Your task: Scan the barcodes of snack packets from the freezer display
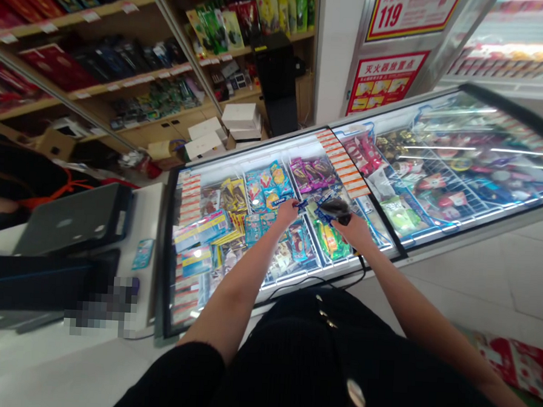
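So, at the left, a dark grey laptop (64, 217) with a pale apple mark lies on a white counter (147, 218), a small light-blue packet (142, 254) nearer its right edge. Next on the right is a long, black-framed, glass-topped chest freezer (166, 277), with yellow packets (233, 196) at its left and bright blue packets (262, 188) beside them. Over its middle, the left hand (288, 213) has its fingertips pinched together on a small, shiny dark-blue packet (301, 205). Just right of that, the right hand (351, 229) has its fingers wrapped round the handle of a black handheld scanner (335, 208), its head toward the dark-blue packet; a green-and-yellow packet (333, 240) lies below. A thin black cable (363, 270) loops on the near side. Farther right, a red-and-white sign (387, 82) stands beyond the freezer.
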Demonstrator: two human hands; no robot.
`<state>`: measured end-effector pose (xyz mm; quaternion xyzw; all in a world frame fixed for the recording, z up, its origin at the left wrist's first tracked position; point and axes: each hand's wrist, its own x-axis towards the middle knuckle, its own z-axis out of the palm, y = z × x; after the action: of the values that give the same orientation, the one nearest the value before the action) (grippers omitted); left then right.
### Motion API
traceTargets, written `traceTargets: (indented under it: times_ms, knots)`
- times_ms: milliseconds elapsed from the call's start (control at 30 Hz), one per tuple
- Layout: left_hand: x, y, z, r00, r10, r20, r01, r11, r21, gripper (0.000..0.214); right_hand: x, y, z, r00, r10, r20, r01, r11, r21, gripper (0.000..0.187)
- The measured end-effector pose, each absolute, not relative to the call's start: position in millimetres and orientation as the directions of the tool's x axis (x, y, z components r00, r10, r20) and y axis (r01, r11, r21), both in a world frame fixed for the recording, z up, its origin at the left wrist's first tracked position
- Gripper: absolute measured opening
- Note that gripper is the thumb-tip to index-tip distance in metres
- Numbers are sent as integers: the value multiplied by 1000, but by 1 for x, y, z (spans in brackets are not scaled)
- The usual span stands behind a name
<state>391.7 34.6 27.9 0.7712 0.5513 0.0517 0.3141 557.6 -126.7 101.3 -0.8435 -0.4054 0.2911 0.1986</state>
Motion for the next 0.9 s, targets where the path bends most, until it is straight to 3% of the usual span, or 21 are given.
traceTargets:
  times_ms: [900]
  knots:
    - [351, 26, 28, 397, 882, -254, 800, -197, 567, 35, 516, -121, 99, 477, 815, -330, 612, -577, -541, 37]
